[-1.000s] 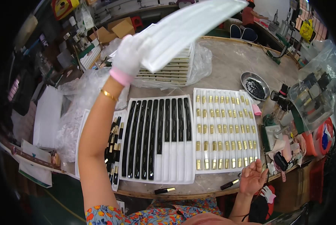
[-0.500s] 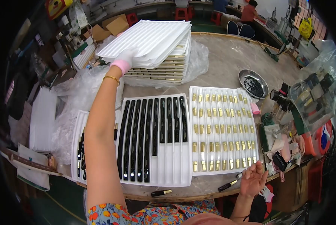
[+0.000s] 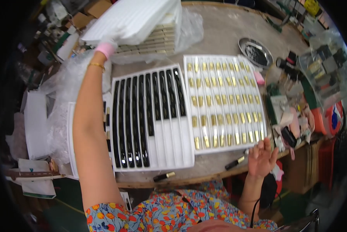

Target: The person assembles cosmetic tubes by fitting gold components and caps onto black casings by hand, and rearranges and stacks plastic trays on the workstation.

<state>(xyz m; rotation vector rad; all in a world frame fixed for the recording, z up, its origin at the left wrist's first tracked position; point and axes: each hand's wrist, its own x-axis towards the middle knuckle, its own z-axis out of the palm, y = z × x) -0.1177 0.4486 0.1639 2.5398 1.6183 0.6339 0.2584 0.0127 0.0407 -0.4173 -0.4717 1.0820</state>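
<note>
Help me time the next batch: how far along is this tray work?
Seemingly done: the gold pieces sit in five rows. In hand: the gloved left hand is at the white trays; the right hand is open. Probably left: the black tray has bare grooves lower right, and two tubes lie loose nearby.

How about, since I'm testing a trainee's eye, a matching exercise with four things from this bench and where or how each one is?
Things:
1. Black tubes
2. Gold pieces
3. Metal dish
4. Left hand

Places and states:
A. Holding small dark pieces
B. In long lines, some stopping short of the tray's near end
C. Gloved, at the near edge of the stacked white trays
D. Spaced apart in five rows across a white tray

Pairs: 1-B, 2-D, 3-A, 4-C
</note>
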